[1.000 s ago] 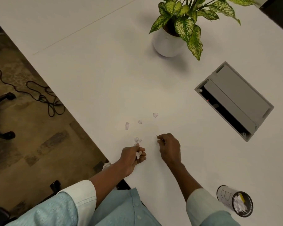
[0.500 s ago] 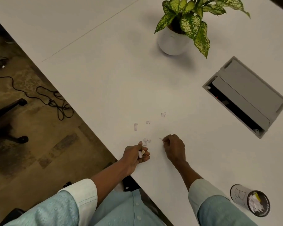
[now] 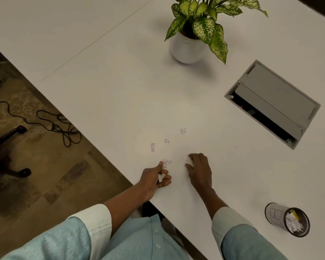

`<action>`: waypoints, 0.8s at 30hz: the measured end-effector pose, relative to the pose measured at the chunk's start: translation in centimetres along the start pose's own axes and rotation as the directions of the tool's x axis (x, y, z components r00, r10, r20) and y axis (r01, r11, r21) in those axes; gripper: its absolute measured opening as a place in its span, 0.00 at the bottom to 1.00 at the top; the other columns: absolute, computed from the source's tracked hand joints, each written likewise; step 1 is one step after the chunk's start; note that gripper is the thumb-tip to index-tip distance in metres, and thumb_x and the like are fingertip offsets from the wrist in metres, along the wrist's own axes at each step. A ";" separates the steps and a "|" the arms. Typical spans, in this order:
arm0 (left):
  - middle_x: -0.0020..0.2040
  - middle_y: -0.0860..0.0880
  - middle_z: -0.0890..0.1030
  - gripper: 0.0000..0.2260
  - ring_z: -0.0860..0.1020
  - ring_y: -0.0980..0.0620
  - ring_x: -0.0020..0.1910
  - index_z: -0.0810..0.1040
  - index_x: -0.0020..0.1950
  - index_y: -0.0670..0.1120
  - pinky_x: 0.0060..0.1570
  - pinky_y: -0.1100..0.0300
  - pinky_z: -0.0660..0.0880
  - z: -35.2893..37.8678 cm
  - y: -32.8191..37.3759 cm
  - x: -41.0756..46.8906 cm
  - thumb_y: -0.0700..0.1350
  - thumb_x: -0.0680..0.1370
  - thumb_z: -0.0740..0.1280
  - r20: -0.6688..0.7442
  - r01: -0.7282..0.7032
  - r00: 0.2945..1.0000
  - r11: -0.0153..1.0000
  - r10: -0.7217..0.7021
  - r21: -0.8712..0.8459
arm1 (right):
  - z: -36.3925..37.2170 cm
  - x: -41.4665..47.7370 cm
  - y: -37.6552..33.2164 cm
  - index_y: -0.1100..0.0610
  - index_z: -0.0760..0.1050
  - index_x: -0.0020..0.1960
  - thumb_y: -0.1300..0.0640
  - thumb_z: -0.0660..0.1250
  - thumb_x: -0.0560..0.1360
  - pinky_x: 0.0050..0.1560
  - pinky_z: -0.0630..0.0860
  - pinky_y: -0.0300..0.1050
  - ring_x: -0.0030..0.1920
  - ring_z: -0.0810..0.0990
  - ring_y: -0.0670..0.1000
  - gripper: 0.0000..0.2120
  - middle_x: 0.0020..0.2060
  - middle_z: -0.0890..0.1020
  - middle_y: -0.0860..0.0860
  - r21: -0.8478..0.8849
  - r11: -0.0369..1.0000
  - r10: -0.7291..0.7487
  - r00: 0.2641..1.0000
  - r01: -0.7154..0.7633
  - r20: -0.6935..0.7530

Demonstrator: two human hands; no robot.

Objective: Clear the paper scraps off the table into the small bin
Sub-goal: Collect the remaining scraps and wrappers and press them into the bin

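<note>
Several paper scraps point(image 3: 153, 147) lie scattered on the white surface point(image 3: 120, 87) near its near-left edge, just beyond the two hands. The left hand point(image 3: 155, 179) is curled, its fingers point(image 3: 166, 177) pinching a few white scraps already collected. The right hand point(image 3: 199, 168) rests palm-down, fingers loose beside a thin sliver. The small bin point(image 3: 287, 219), holding crumpled paper, lies tilted at the near right. A potted plant point(image 3: 188, 47) stands far off.

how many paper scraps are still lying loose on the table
5, possibly more under the hands: one farthest out, a small one, a strip to its left, one by the left thumb, a sliver at the right hand's fingertips.
</note>
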State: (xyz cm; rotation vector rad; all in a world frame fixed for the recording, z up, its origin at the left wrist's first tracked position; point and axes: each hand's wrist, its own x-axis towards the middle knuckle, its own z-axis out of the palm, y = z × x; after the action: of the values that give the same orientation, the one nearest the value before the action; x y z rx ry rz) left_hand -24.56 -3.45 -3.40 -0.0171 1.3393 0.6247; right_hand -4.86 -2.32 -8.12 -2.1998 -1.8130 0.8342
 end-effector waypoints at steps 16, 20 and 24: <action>0.42 0.36 0.85 0.26 0.84 0.40 0.42 0.82 0.49 0.34 0.47 0.50 0.85 -1.6 0.0 1.3 0.59 0.83 0.64 -0.041 0.003 0.999 0.993 0.002 0.120 | 1.0 -2.5 -3.9 0.51 0.82 0.44 0.62 0.69 0.70 0.46 0.80 0.45 0.41 0.82 0.46 0.07 0.40 0.84 0.44 0.229 0.970 0.057 0.994 -0.076 0.091; 0.42 0.38 0.85 0.26 0.84 0.43 0.42 0.82 0.47 0.36 0.46 0.50 0.85 -1.4 0.2 1.4 0.59 0.83 0.63 -0.016 0.006 1.000 0.994 -0.004 0.111 | 1.3 -3.9 -6.1 0.47 0.82 0.43 0.58 0.73 0.70 0.43 0.80 0.38 0.39 0.82 0.41 0.06 0.39 0.84 0.42 0.333 0.943 -0.028 0.997 0.003 0.071; 0.42 0.39 0.85 0.21 0.84 0.43 0.44 0.82 0.47 0.36 0.41 0.53 0.84 -1.4 0.3 1.6 0.53 0.86 0.62 -0.018 0.006 1.000 0.995 -0.004 0.098 | 1.6 -4.2 -6.9 0.50 0.86 0.51 0.63 0.70 0.75 0.49 0.82 0.41 0.44 0.84 0.43 0.11 0.46 0.88 0.45 0.298 0.946 -0.166 0.980 0.128 0.106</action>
State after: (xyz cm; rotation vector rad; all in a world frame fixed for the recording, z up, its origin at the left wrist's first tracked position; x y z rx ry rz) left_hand -25.86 -3.01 -5.14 0.0540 1.3854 0.5551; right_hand -11.99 -4.88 -4.88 -1.8435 -1.7526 1.1521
